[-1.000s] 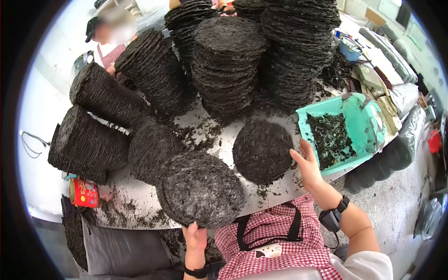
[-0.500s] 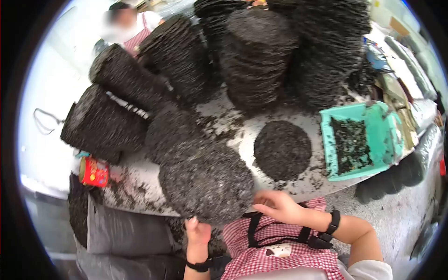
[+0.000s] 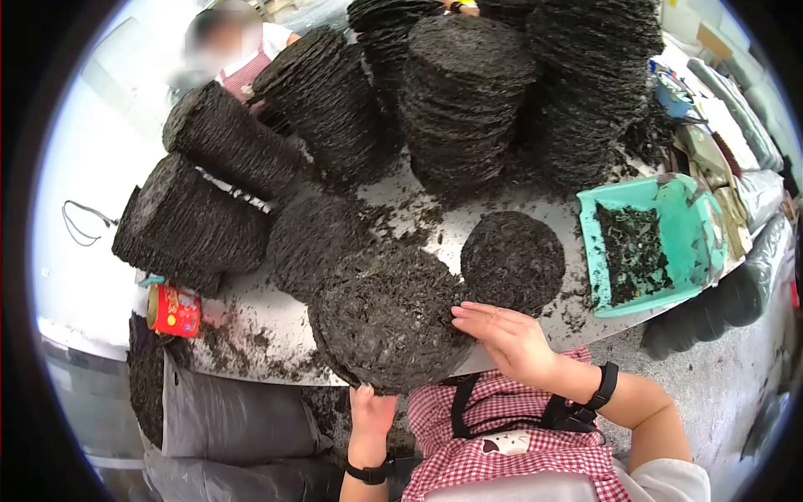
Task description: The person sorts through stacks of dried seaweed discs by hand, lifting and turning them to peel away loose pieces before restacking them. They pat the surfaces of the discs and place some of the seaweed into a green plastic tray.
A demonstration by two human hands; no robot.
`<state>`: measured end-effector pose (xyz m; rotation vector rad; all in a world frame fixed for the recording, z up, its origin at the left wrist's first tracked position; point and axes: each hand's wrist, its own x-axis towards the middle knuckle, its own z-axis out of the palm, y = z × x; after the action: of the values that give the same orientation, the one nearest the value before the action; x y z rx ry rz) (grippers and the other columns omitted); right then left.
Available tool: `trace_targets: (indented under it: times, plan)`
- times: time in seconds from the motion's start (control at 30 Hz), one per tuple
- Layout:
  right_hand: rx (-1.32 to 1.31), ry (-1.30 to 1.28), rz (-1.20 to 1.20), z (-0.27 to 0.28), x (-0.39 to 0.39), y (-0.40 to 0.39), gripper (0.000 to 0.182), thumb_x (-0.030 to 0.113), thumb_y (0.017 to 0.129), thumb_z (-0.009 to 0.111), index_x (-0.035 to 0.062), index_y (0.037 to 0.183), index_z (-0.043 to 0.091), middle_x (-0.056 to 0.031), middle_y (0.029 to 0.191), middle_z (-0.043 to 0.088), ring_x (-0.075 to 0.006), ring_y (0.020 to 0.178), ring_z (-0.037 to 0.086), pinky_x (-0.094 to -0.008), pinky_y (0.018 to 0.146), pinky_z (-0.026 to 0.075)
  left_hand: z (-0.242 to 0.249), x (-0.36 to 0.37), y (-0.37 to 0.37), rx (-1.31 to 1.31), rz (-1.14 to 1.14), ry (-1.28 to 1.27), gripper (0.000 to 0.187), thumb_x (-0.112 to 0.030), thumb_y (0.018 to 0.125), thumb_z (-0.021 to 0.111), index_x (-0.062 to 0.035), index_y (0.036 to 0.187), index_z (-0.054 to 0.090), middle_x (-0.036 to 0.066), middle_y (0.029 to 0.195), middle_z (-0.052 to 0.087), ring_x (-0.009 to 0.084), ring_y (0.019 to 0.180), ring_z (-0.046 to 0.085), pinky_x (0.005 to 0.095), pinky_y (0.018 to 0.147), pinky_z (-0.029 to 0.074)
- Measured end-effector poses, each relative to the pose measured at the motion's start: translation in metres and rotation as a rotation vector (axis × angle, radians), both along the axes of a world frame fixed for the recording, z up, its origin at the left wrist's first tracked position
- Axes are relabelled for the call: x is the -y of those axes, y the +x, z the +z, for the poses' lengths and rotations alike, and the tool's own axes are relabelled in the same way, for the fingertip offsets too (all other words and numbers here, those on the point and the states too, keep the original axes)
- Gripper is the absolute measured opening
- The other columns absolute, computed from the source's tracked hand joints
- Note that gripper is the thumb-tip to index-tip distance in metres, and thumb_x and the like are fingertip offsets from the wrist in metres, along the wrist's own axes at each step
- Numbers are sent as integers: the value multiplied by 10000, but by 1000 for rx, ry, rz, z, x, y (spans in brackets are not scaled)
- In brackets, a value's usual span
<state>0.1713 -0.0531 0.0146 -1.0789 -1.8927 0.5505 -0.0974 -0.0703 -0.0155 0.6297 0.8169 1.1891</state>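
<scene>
Holding a round seaweed disc (image 3: pixel 389 322) at the table edge (image 3: pixel 251 351), the left hand (image 3: pixel 370 410) grips its lower rim while the right hand (image 3: pixel 502 335) lies flat, fingers together. One disc (image 3: pixel 513 261) lies sorted beside it; tall stacks (image 3: pixel 468 92) remain.

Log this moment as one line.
left hand: grips seaweed disc near edge | right hand: flat on its right side | teal tray: scraps, at right
</scene>
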Motion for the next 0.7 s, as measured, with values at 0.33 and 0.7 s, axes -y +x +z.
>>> trace_targets:
  times: [0.33, 0.7]
  plan:
    - [-929, -705, -679, -32, 19, 68, 524, 141, 896, 588, -26, 1343, 372, -157, 1301, 434, -232, 1146, 462, -380, 935, 440, -9, 10, -2, -109, 22, -9, 727, -275, 770, 697, -56, 1359, 330, 112, 1288, 468, 296, 1195, 471, 506, 996, 402]
    - [571, -240, -489, -49, 36, 68, 572, 291, 780, 676, 102, 1282, 475, -160, 1419, 293, -354, 1347, 209, -542, 1109, 123, -7, 9, 7, -121, 44, -13, 730, -232, 765, 688, -67, 1373, 320, 120, 1290, 461, 295, 1199, 466, 492, 993, 409]
